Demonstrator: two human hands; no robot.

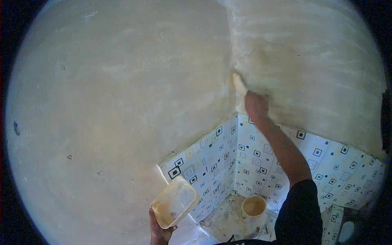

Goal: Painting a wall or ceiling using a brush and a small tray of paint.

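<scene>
The right hand (257,106), gripping a pale tool (239,83) at the corner (231,45) beyond it, should stroke evenly; the left hand (160,230) grasps a tub (178,199).

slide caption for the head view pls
Right hand holding a pale object at the wall corner, left hand holding a plastic tub.

Room between tub (182,195) and right hand (256,107)

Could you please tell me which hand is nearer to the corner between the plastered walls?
Right: the right hand is just right of the corner; the left hand is farther off, lower left.
</scene>
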